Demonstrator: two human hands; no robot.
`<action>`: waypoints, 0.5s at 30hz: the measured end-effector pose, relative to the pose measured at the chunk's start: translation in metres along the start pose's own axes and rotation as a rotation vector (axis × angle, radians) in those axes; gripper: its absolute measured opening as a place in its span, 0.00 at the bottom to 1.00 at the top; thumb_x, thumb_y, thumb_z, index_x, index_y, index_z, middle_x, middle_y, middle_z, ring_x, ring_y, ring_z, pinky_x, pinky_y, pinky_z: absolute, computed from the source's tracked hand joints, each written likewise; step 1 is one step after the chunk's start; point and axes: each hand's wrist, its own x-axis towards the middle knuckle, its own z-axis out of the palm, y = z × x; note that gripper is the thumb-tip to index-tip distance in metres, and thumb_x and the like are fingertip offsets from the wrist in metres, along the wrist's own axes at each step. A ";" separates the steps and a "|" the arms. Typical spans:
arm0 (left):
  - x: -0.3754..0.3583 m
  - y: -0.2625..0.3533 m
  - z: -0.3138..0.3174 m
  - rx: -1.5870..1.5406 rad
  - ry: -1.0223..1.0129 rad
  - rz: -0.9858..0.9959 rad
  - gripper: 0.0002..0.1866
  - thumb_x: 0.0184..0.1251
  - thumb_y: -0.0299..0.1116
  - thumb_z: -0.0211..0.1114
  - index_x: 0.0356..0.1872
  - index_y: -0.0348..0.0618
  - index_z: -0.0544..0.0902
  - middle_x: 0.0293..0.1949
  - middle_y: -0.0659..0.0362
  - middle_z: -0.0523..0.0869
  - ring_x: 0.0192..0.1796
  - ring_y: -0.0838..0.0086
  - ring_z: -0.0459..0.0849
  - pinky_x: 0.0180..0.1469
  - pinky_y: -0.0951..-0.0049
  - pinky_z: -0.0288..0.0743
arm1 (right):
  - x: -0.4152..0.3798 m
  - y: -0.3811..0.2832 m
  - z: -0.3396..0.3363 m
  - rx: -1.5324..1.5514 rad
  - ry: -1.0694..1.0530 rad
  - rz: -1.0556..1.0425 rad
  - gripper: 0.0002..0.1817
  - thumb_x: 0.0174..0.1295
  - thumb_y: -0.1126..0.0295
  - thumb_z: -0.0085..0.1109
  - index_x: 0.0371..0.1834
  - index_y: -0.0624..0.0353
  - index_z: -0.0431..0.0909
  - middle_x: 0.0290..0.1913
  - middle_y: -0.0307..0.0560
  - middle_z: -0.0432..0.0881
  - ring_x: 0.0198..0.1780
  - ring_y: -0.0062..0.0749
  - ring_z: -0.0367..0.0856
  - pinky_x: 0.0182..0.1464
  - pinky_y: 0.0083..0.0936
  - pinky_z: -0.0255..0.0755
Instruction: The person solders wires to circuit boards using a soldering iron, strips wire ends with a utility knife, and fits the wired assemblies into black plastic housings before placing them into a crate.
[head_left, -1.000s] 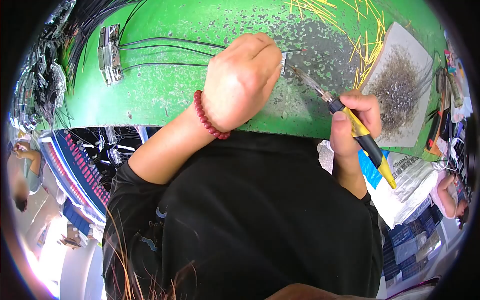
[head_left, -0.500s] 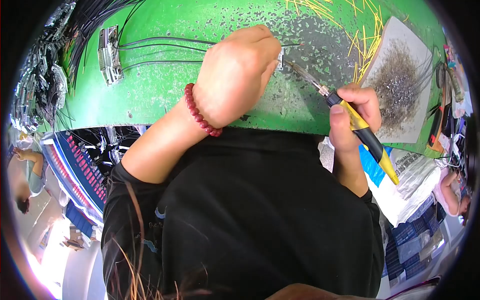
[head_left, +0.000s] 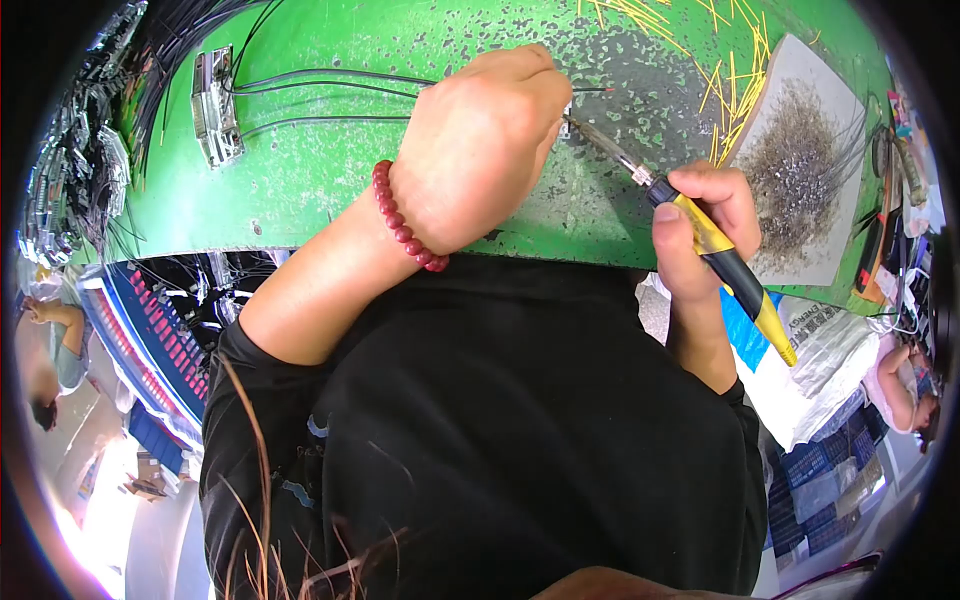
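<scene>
My left hand (head_left: 490,150), with a red bead bracelet at its wrist, is closed over black wires (head_left: 330,78) on the green bench; its fingertips are hidden from above. A wire end pokes out past the knuckles. Beside those fingers shows the edge of a small metallic part (head_left: 567,122), mostly covered. My right hand (head_left: 708,215) grips a yellow-and-black soldering iron (head_left: 735,268), its tip touching or very near that part. To the left, the wires lead to a silver metal piece (head_left: 216,106) lying on the bench.
Heaped metal parts (head_left: 70,160) and black wires crowd the left side. Yellow wires (head_left: 735,100) lie at the back right, beside a pale board (head_left: 800,160) covered with dark residue. Hand tools (head_left: 880,235) lie along the right edge. Other people sit at both sides.
My left hand has shifted slightly to the right with the wires and small part. The iron's tip has moved a little left, closer to that part.
</scene>
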 end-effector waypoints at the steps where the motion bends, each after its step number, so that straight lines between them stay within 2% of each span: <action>1: 0.000 0.000 0.000 0.000 0.000 -0.001 0.03 0.53 0.20 0.62 0.27 0.35 0.75 0.29 0.51 0.77 0.34 0.54 0.78 0.35 0.63 0.73 | 0.000 0.000 0.000 0.011 0.011 -0.031 0.12 0.52 0.73 0.64 0.36 0.65 0.72 0.29 0.45 0.75 0.26 0.20 0.69 0.28 0.17 0.62; 4: -0.001 0.000 0.000 0.007 0.013 0.014 0.03 0.53 0.20 0.62 0.27 0.35 0.75 0.29 0.51 0.77 0.34 0.54 0.78 0.35 0.63 0.73 | -0.009 0.004 -0.001 0.146 0.087 -0.034 0.14 0.55 0.69 0.65 0.36 0.64 0.70 0.30 0.46 0.75 0.27 0.21 0.68 0.29 0.17 0.61; 8: 0.000 0.000 -0.001 0.016 0.000 0.009 0.03 0.53 0.21 0.62 0.27 0.35 0.76 0.30 0.51 0.78 0.34 0.54 0.78 0.35 0.63 0.73 | -0.010 0.007 0.000 0.100 0.122 -0.079 0.15 0.56 0.68 0.65 0.39 0.64 0.70 0.30 0.45 0.74 0.28 0.21 0.68 0.30 0.17 0.61; 10: 0.002 0.002 -0.003 0.026 -0.014 0.019 0.03 0.53 0.22 0.62 0.27 0.36 0.76 0.31 0.52 0.79 0.34 0.55 0.79 0.35 0.64 0.74 | -0.010 0.010 0.002 0.156 0.244 -0.147 0.18 0.57 0.66 0.65 0.42 0.63 0.68 0.29 0.45 0.74 0.29 0.21 0.68 0.31 0.17 0.61; 13: 0.002 0.005 -0.005 0.092 -0.001 -0.002 0.03 0.53 0.23 0.63 0.27 0.38 0.77 0.31 0.54 0.80 0.35 0.57 0.79 0.35 0.64 0.74 | 0.002 -0.009 0.014 0.154 0.234 0.005 0.22 0.63 0.67 0.59 0.55 0.65 0.64 0.34 0.48 0.79 0.31 0.21 0.74 0.36 0.18 0.70; 14: 0.002 0.005 -0.007 0.087 -0.003 -0.005 0.03 0.53 0.23 0.64 0.27 0.38 0.78 0.31 0.55 0.80 0.35 0.58 0.80 0.35 0.65 0.75 | 0.008 -0.005 0.016 0.168 0.207 -0.017 0.20 0.65 0.71 0.57 0.57 0.64 0.67 0.37 0.49 0.81 0.31 0.21 0.78 0.35 0.18 0.74; 15: 0.002 0.005 -0.008 0.081 -0.007 -0.008 0.03 0.52 0.24 0.64 0.26 0.39 0.78 0.31 0.56 0.81 0.35 0.59 0.80 0.35 0.65 0.75 | 0.011 -0.004 0.016 0.132 0.185 0.068 0.17 0.64 0.72 0.57 0.55 0.63 0.70 0.36 0.47 0.81 0.30 0.21 0.79 0.32 0.17 0.74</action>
